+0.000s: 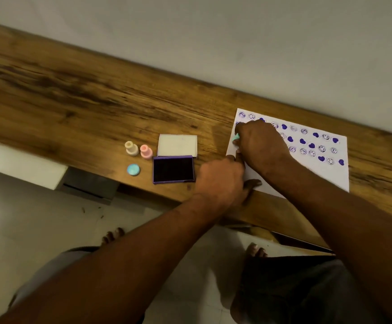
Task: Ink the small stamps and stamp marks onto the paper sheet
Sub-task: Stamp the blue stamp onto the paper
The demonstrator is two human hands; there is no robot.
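Right hand [260, 143] pinches teal stamp [236, 136] at paper sheet [307, 176] edge; left hand [220, 176] presses it flat, fingers straight. Risk: mark overruns edge.

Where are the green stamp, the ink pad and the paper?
green stamp [236, 137]: head view, tip peeking out of the right hand [261, 143].
ink pad [173, 169]: head view, dark inked middle.
paper [338, 176]: head view, bare patch near its right edge.

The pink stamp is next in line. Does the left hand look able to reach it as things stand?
Probably yes. The left hand only presses the paper sheet and holds nothing. The pink stamp stands uncovered beyond the open ink pad, so the hand would need to pass over the pad.
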